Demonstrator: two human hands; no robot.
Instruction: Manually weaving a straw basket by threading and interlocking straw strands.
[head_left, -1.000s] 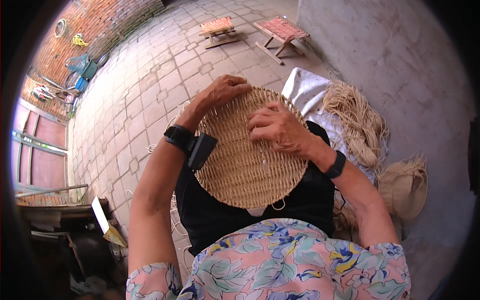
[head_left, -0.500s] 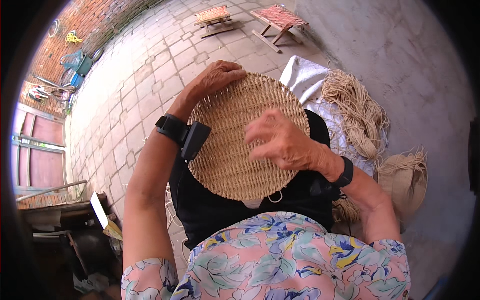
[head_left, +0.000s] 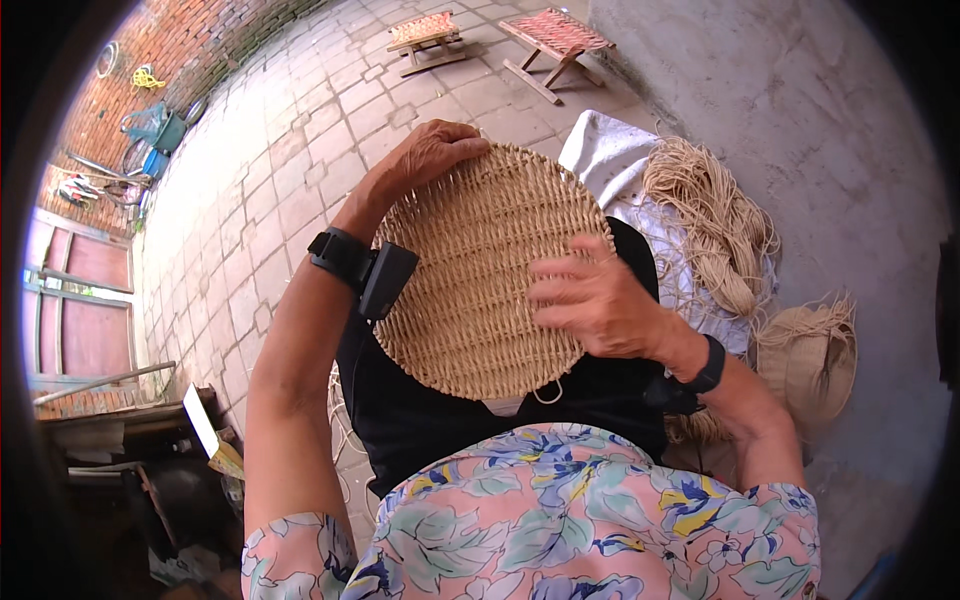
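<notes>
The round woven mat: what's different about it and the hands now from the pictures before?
The right hand has moved across the woven mat, to the right and back toward the person's body; its fingers are blurred now. I can't tell whether it let go of anything. The left hand stays on the mat's far rim, and the cord heap looks the same.

The right fingers [head_left: 562,292] have shifted rightward across the woven disc [head_left: 470,300].
</notes>
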